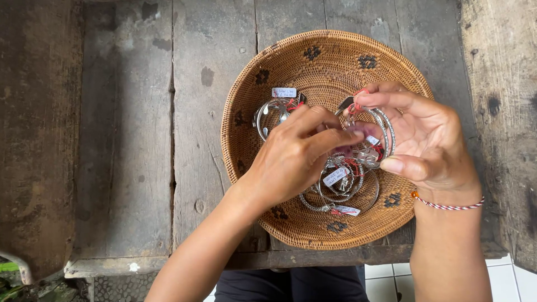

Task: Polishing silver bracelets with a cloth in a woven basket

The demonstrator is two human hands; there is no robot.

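Left hand (296, 151): one, fingertips pinched on the silver bangles over the basket.
Right hand (425, 140): one, curled around two silver bangles (385, 130).
Loose bangles (341, 187): tangled heap, uncountable.
Basket (313, 61): one, woven, on the wooden counter (128, 140).

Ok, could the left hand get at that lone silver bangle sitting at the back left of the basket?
Probably yes. The left hand hovers just beside that silver bangle, which lies exposed in the open basket, with nothing covering it.
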